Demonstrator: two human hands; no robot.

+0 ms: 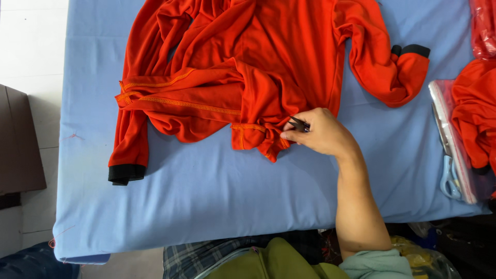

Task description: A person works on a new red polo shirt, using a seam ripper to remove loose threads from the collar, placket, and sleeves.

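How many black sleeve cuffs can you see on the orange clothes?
3. One cuff lies at the lower left of the spread orange garment, one at its upper right sleeve, and one on the orange pile at the right edge. Others may be hidden in folds.

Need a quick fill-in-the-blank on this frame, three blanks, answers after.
1. The right hand pinches a small dark tool against the ____ garment.
2. The garment's cuffs are ____.
3. The table cover is light ____.

Missing words: orange; black; blue
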